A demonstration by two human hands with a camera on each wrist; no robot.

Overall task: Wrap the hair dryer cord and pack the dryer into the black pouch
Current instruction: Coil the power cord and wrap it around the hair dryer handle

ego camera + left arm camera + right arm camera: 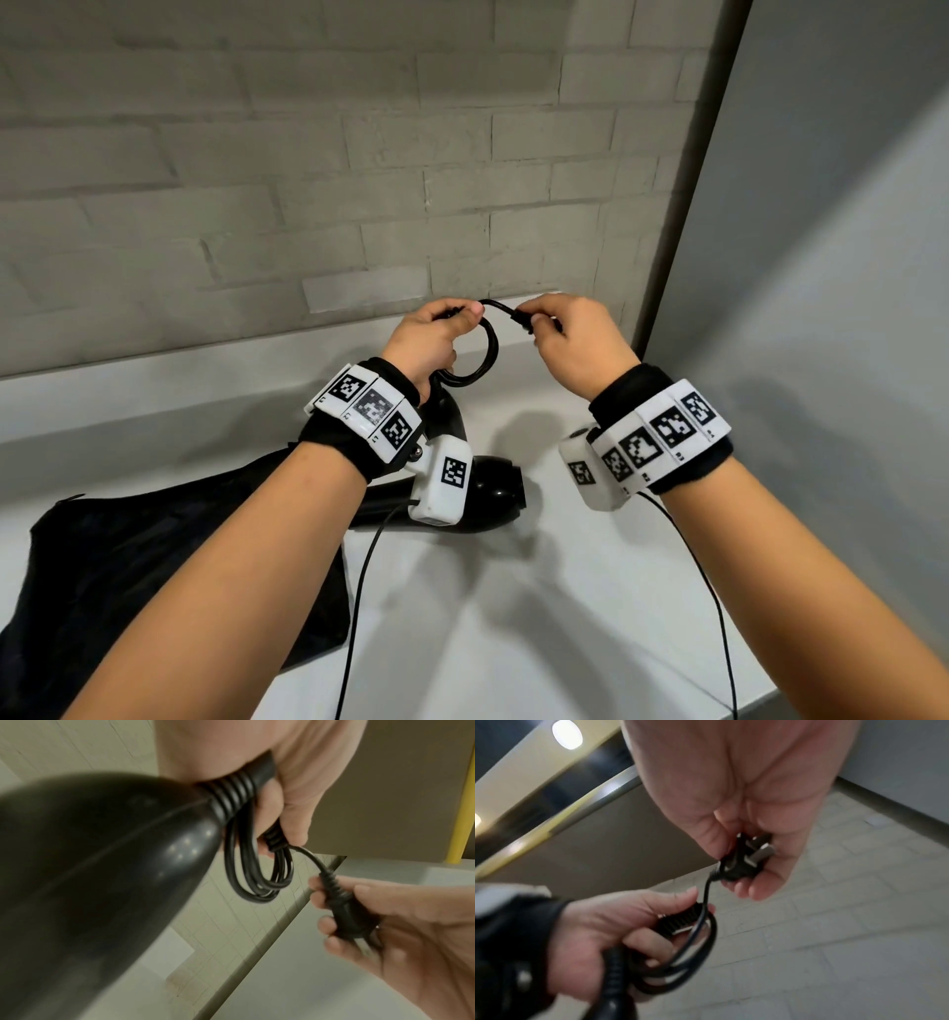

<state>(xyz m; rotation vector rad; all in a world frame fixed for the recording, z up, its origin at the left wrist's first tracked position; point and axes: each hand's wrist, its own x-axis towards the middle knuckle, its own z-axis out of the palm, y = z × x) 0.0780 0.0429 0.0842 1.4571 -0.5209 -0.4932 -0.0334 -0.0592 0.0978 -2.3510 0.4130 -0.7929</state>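
My left hand (pixel 434 334) grips several coiled loops of the black cord (pixel 485 354) together with the ribbed end of the hair dryer's handle (pixel 239 789). The glossy black dryer (pixel 493 488) hangs below that hand, over the white counter. My right hand (pixel 560 329) pinches the black plug (pixel 741 860) at the cord's free end, its metal prongs lying against the palm. A short stretch of cord (pixel 311 860) runs between the two hands. The black pouch (pixel 169 560) lies flat on the counter at the lower left, partly under my left forearm.
A white counter (pixel 539 591) spreads below the hands, backed by a grey brick wall (pixel 308 180) and a plain wall on the right (pixel 821 257). Thin black cables from the wrist cameras (pixel 359 606) hang over the counter's front.
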